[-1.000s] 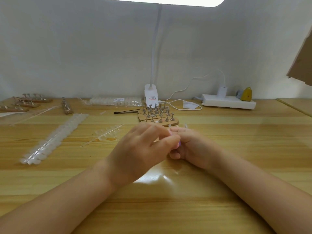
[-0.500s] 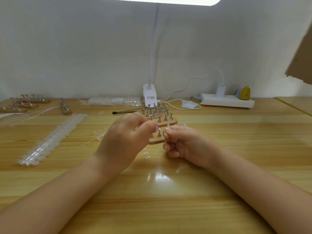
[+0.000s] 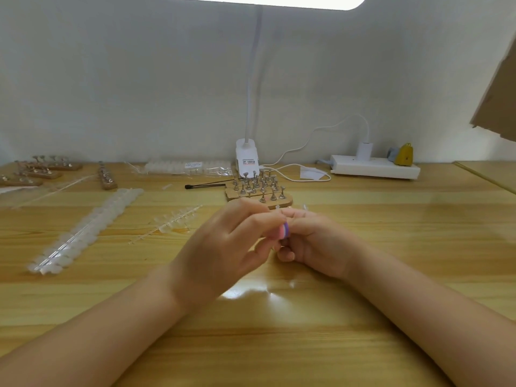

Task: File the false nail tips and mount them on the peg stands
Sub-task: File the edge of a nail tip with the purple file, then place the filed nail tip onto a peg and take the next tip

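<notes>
Wooden table (image 3: 279, 344) lies under your forearms, and above it your left hand (image 3: 220, 247) pinches a small pink-and-purple nail file (image 3: 284, 230) in curled fingers. It meets your right hand (image 3: 315, 241), whose fingers curl round something I cannot make out. Just beyond your fingertips stand the peg stands (image 3: 259, 191), with strips of nail tips (image 3: 83, 233) off to their left.

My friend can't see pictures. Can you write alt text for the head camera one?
Two hands meet over a wooden table: the left hand pinches a small pink-and-purple file block against the right hand. Behind them stand metal peg stands and a lamp.
</notes>
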A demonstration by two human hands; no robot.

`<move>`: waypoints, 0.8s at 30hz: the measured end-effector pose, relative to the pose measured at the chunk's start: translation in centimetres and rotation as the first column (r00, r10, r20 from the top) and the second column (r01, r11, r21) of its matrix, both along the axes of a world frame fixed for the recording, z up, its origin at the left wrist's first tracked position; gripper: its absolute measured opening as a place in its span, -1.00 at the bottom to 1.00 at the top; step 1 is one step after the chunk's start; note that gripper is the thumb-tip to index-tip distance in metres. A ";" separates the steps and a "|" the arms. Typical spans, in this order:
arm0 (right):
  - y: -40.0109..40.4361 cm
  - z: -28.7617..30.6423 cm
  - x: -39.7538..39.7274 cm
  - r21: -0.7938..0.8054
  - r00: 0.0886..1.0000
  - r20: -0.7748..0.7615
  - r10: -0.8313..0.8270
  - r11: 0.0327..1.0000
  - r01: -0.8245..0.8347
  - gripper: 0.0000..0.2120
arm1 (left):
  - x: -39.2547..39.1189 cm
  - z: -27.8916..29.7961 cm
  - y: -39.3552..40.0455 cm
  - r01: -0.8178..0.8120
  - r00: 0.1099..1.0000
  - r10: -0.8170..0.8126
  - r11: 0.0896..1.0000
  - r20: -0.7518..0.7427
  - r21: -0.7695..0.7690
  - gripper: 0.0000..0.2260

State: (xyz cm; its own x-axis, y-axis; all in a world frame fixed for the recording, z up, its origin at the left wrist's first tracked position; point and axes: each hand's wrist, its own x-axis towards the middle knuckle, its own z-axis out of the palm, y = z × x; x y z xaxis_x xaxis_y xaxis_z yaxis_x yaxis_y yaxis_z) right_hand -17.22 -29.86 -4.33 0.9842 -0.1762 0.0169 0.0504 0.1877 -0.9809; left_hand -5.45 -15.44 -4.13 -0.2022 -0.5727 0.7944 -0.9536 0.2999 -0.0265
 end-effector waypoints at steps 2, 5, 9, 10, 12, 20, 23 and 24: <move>0.2 0.1 -0.1 0.001 1.000 0.002 0.005 1.000 -0.005 -0.82 | 0.5 0.0 0.2 -0.085 0.996 0.087 0.995 -0.026 0.058 -0.82; 0.4 0.3 -0.1 -0.008 1.000 -0.006 -0.010 1.000 0.010 -0.82 | 1.5 0.3 0.3 -0.211 0.975 0.214 0.976 -0.057 0.059 -0.87; 0.5 0.3 0.0 0.031 0.995 -0.027 -0.094 0.995 0.095 -0.79 | 2.3 0.3 0.1 -0.463 0.872 0.475 0.879 -0.121 0.119 -0.92; 0.5 0.3 0.1 0.042 0.992 -0.032 -0.121 0.992 0.122 -0.81 | 2.7 0.0 0.1 -0.535 0.823 0.556 0.827 -0.118 0.173 -0.92; 0.5 0.2 0.2 0.061 0.986 -0.040 -0.165 0.984 0.167 -0.84 | 3.3 -0.5 0.1 -0.651 0.717 0.696 0.691 -0.045 0.313 -0.83; 0.6 0.1 0.2 0.010 0.987 -0.041 -0.155 0.988 0.155 -0.81 | 1.7 0.3 0.3 -0.137 0.911 0.232 0.950 -0.340 0.282 -0.63; 0.7 0.1 0.1 -0.034 0.992 -0.028 -0.122 0.992 0.121 -0.78 | 0.7 0.2 0.2 -0.040 0.896 0.141 0.970 -0.420 0.240 -0.72; 0.8 0.1 0.1 -0.051 0.992 -0.029 -0.121 0.992 0.120 -0.78 | 0.6 0.2 0.1 -0.036 0.889 0.133 0.974 -0.439 0.222 -0.74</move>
